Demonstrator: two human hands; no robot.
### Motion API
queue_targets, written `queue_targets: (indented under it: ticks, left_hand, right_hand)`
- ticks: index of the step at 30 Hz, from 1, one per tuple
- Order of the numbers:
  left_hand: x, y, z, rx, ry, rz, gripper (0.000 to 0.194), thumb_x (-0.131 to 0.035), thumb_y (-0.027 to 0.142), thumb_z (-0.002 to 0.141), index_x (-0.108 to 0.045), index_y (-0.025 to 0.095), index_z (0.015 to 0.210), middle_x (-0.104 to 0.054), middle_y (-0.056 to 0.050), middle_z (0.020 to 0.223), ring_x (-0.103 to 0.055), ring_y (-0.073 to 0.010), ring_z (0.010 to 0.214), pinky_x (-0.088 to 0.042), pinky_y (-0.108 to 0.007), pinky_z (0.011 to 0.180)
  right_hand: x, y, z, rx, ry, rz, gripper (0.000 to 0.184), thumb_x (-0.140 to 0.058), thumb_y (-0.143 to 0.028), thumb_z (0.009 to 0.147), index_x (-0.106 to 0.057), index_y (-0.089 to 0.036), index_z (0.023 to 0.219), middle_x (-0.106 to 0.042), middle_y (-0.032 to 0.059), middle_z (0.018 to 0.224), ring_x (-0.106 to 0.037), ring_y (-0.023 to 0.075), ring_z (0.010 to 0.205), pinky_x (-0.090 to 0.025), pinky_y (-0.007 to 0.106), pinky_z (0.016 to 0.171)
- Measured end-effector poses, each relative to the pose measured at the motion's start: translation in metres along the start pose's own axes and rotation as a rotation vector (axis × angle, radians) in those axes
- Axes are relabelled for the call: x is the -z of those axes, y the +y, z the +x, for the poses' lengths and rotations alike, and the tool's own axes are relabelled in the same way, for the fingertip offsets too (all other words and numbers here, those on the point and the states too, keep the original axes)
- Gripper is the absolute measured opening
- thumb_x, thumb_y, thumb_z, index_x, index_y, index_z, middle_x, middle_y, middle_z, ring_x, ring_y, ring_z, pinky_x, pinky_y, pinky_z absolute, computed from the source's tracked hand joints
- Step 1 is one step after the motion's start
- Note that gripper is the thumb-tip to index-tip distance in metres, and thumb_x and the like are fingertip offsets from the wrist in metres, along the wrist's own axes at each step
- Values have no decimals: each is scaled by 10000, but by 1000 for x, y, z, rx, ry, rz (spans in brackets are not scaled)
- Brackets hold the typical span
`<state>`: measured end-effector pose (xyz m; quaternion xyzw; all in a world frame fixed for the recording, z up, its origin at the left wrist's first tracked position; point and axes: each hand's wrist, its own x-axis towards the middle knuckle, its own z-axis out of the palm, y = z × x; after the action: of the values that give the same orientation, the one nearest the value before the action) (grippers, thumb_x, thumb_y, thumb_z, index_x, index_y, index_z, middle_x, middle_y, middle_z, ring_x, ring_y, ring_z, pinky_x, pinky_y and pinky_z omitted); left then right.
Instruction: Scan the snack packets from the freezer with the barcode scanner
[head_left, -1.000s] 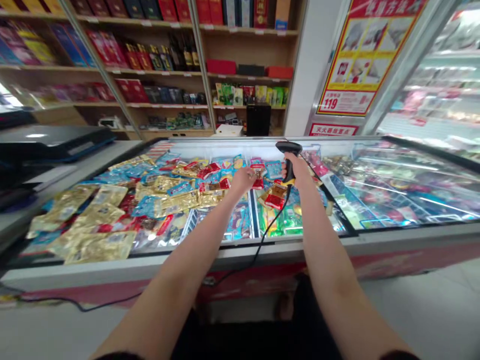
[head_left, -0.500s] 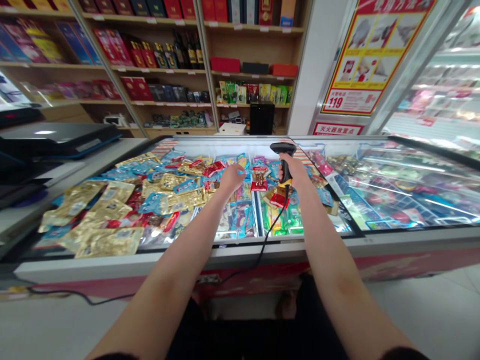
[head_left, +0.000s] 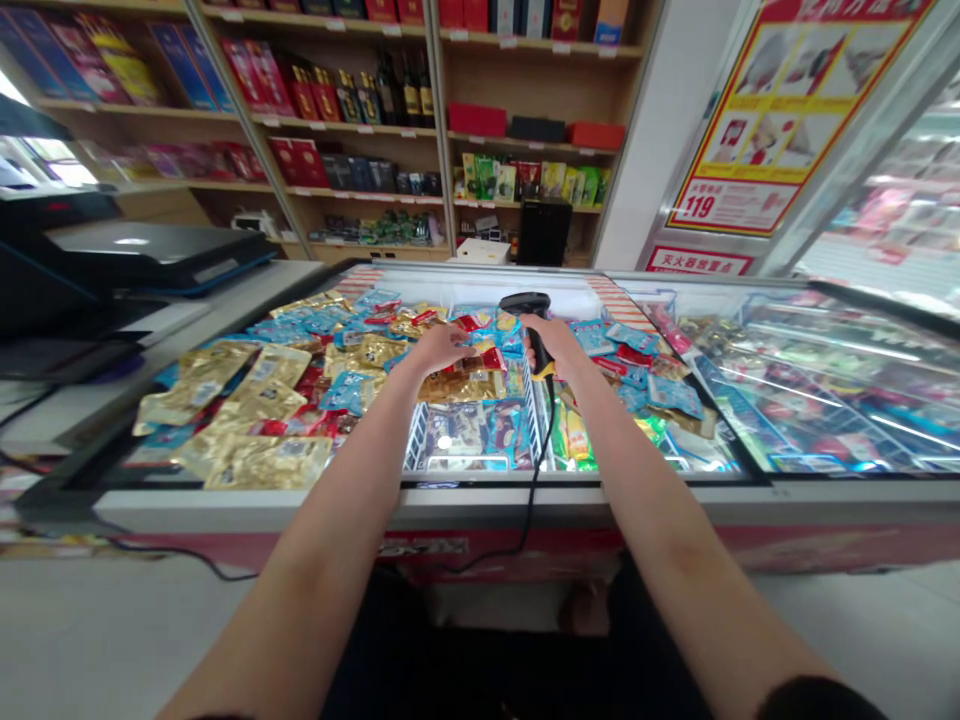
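Note:
My right hand is closed around the handle of a black and yellow barcode scanner. The scanner's head points left and its cable hangs over the freezer's front. To its left, my left hand hovers low with its fingers apart, reaching to the right. Beside its fingertips lies a red and brown snack packet; whether they touch it I cannot tell. Many gold packets and blue packets are spread on the glass to the left. More blue and red packets lie right of my right hand.
The packets lie on a chest freezer with a glass top and baskets of goods inside. A flat device stands on a counter at the left. Boxes and bottles fill shelves behind. The black cable loops along the front.
Both hands have moved left over the freezer, the scanner with my right hand. The view has swung slightly left. The red packet that stood out between the hands is no longer there.

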<state>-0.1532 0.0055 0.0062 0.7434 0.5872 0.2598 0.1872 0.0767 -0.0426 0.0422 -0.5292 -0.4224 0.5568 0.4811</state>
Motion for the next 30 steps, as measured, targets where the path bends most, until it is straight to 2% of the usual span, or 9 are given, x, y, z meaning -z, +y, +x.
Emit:
queue_targets:
  ticks: [5,9,11,13,16,22,24,26,30]
  left_hand:
    - [-7,6,-2,-115,-134,88,305,-825,413,685,-803,213,914,-824,-83,1049,-752,-290,1010,-544,-332,895]
    - [-12,4,4,-148,-184,102,182,-791,383,679,-728,220,731,-729,-34,739,-698,-243,770,-493,-319,722]
    - [-14,2,6,-138,-168,62,150,-787,345,661,-693,231,688,-664,-10,657,-667,-230,716,-483,-317,701]
    - [-16,1,8,-109,-92,-16,167,-800,278,619,-659,241,700,-668,-4,690,-673,-232,745,-502,-317,732]
    - [-18,2,11,-16,82,-197,296,-804,189,588,-597,251,790,-684,-2,762,-693,-241,813,-538,-327,790]
    - [-21,0,23,250,410,-692,348,-707,121,661,-517,245,924,-621,43,694,-681,-207,683,-572,-334,717]
    - [-21,-1,26,284,468,-854,328,-668,91,638,-528,232,898,-632,35,700,-687,-202,684,-572,-323,692]
    - [-20,-1,28,260,480,-959,300,-639,73,609,-552,214,859,-655,22,712,-696,-197,705,-571,-307,694]
    - [-18,-1,29,235,564,-1012,289,-654,83,602,-543,210,837,-667,34,709,-675,-159,676,-547,-261,672]
  right_hand:
    - [-30,8,2,0,-92,-46,354,-683,-277,976,-535,-213,660,-547,-8,445,-476,122,344,-399,238,344]
    - [-38,10,0,-5,-99,-66,366,-690,-259,973,-526,-212,649,-531,-16,430,-464,112,342,-398,225,350]
    - [-37,11,0,2,-99,-70,368,-680,-271,979,-536,-209,646,-535,-13,439,-468,113,344,-412,227,353]
    - [-34,13,3,17,-98,-60,366,-670,-298,984,-549,-208,651,-546,-7,453,-477,117,347,-422,233,353]
    - [-29,16,6,16,-89,-25,340,-669,-333,981,-555,-214,683,-556,-4,467,-487,123,350,-412,233,344]
    - [-23,16,2,31,-100,24,279,-679,-322,969,-569,-216,735,-567,-11,476,-480,121,346,-416,230,346]
    - [-23,16,-1,28,-112,-3,311,-681,-324,970,-562,-214,705,-568,-4,474,-484,120,347,-415,229,342]
    - [-23,15,-4,27,-121,-41,353,-679,-320,975,-546,-213,666,-567,4,469,-485,118,348,-412,226,338]
    - [-27,11,-11,28,-140,-101,426,-657,-317,1002,-522,-217,611,-543,6,442,-467,116,332,-397,230,326]
